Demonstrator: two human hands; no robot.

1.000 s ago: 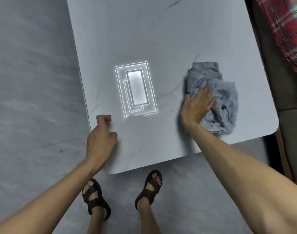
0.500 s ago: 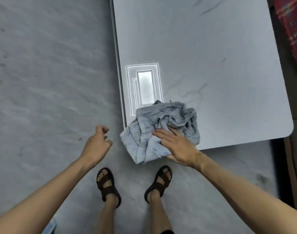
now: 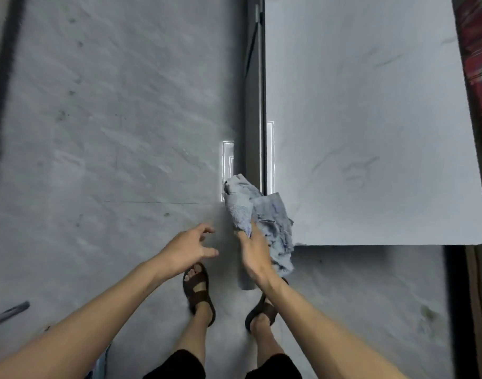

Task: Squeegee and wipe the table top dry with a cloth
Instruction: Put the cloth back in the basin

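Seemingly ending a wipe stroke, gripping the crumpled blue-grey cloth (image 3: pixel 261 214) in the curled fingers (image 3: pixel 244 235) of the right hand (image 3: pixel 255 255) at the near left corner of the pale marbled surface (image 3: pixel 371 132), with the left hand (image 3: pixel 185 248) loose and empty; next, likely pressing it flat on a fresh patch.

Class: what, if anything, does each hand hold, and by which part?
The right hand grips the crumpled blue-grey cloth by its bunched lower part, thumb pressed into the folds. The left hand holds nothing, fingers spread.
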